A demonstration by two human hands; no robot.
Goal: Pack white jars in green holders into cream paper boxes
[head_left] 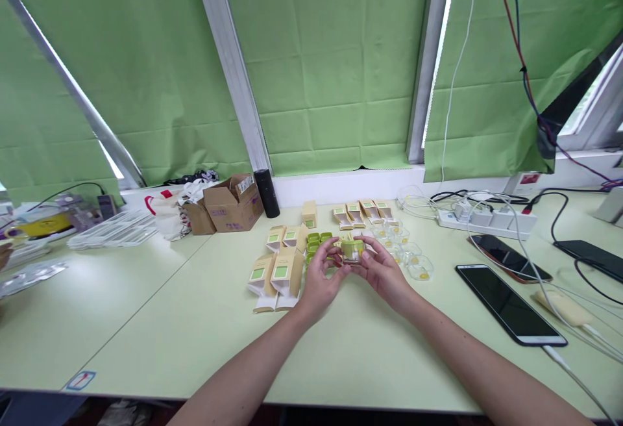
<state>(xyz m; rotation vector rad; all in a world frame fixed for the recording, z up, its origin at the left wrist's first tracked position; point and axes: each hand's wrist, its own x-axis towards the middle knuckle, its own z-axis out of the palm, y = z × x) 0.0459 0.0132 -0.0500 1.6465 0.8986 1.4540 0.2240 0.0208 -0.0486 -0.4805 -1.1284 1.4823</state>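
Between my two hands is a small clear plastic case with a green part [352,249], held just above the table. The fingers of my left hand [320,278] close on its left side, and those of my right hand [384,269] grip the right side. Behind my left hand several green square cups [314,239] stand together, partly hidden. To the right of the case lie several clear plastic shells [420,269] with yellow spots. Left of my hands several tan cardboard boxes [287,271] with green windows stand with their flaps open.
More small open tan boxes [367,212] line the back. A brown carton [234,202] and a black cylinder [267,193] stand at back left. On the right lie a phone [511,302], another phone [506,257], a power strip [487,219] and loose cables. White trays [114,228] lie far left.
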